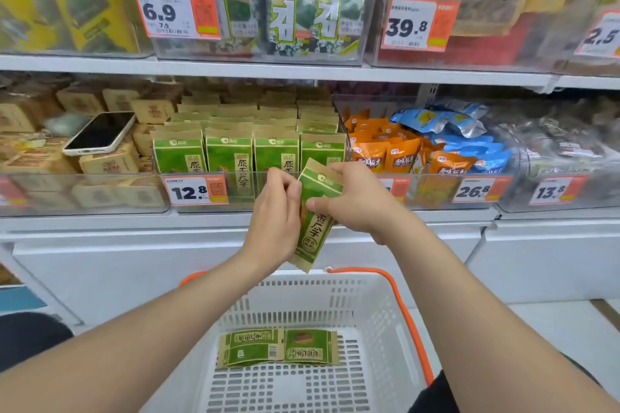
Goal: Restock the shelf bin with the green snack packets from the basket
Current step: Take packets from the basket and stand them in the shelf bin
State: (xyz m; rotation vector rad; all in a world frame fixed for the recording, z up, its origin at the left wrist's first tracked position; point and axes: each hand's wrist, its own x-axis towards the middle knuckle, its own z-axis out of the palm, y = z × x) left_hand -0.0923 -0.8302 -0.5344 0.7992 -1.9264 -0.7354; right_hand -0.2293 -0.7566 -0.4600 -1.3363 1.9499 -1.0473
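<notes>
Before the bin [246, 174], left hand [275, 208] and right hand [356, 202] seemingly pinch packet [315, 229].

I see a phone [100, 132] lying screen-up on brown packets [107, 163] at far left; orange packets [385, 152] and blue packets [469, 144] crowd together at right; seaweed packs [302, 10] stand higher up; a 12.8 price tag [196, 190] hangs nearer.

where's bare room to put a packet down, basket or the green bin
Basket floor is bare between the two lying packets and its near edge, and beside its right wall. The green bin is crowded: upright packets fill it across the front.
</notes>
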